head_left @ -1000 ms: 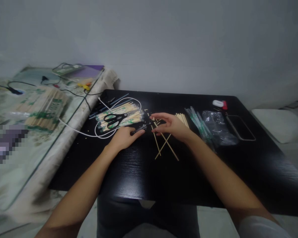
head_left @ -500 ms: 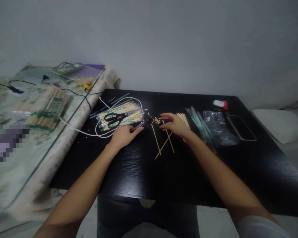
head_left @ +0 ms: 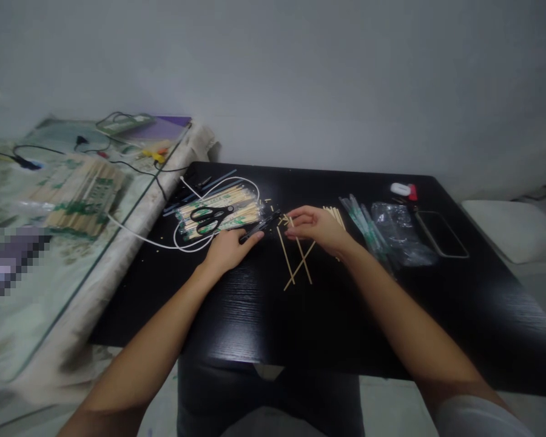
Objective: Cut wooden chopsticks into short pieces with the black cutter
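Observation:
My left hand (head_left: 229, 249) is closed around a slim dark tool (head_left: 255, 233) whose tip points right and away; its exact kind is unclear. My right hand (head_left: 317, 227) pinches the upper part of a thin wooden stick (head_left: 304, 260), which slants down toward me. Two more sticks lie by it: a slanting stick (head_left: 286, 255) to the left and a crossing stick (head_left: 300, 270). Short cut stick pieces (head_left: 283, 220) are scattered near my right fingertips. Behind my right hand, a bunch of sticks (head_left: 335, 215) is partly hidden.
Black scissors (head_left: 208, 220) rest on packaged sticks (head_left: 241, 199), ringed by a white cable (head_left: 139, 240). To the right lie green-printed wrappers (head_left: 366, 221), a clear plastic bag (head_left: 398, 233), a phone (head_left: 442, 233) and a white case (head_left: 399, 189). More packs (head_left: 86, 200) sit on the glass-topped surface.
My right hand has shifted a little left and its fingers have drawn closer together. The stick it pinches has moved left with it. My left hand stays nearly in place.

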A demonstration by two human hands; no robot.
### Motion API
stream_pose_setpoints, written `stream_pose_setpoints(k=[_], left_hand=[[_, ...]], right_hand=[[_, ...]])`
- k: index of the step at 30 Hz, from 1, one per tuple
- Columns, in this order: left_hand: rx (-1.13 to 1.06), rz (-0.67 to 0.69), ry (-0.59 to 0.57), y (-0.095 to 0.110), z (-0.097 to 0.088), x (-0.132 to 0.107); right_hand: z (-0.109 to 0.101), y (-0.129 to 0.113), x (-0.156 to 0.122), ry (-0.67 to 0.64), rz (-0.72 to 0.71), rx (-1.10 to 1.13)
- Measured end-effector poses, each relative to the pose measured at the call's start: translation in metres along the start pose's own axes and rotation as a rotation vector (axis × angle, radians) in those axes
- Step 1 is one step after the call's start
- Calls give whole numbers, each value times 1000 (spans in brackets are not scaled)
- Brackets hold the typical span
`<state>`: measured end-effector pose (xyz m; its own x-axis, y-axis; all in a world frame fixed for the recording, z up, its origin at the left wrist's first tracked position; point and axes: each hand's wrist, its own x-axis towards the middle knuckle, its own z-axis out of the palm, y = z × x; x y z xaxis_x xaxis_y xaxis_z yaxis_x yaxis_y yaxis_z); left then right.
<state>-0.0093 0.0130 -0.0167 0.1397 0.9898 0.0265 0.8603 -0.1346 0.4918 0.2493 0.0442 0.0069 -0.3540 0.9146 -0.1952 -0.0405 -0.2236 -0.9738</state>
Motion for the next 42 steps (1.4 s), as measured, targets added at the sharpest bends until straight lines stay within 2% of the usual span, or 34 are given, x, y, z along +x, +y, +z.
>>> stream_pose_setpoints(k=[4, 8, 10, 15, 19, 23, 27, 31, 42], left_hand=[[-5, 11, 36, 0, 2, -1], [4, 18, 43, 0, 2, -2], [6, 16, 34, 0, 1, -2], [27, -5, -19, 3, 1, -3], [59, -10, -59, 5, 2, -3], [73, -17, -63, 5, 4, -2], [92, -5, -71, 3, 4, -2], [102, -6, -79, 4, 4, -2], [111, -10, -77, 6, 3, -4]], right_hand=[[5, -4, -3, -7, 7, 31], [0, -6, -3, 39, -13, -46], [-10, -8, -1, 140, -50, -142], [-50, -10, 6, 500, -164, -406], [-70, -3, 11, 624, -174, -593], [-74, 5, 16, 622, -139, -822], [-72, 9, 18, 550, -99, -979], [-69, 13, 19, 488, -80, -1039], [-65, 18, 19, 444, -124, -1132]])
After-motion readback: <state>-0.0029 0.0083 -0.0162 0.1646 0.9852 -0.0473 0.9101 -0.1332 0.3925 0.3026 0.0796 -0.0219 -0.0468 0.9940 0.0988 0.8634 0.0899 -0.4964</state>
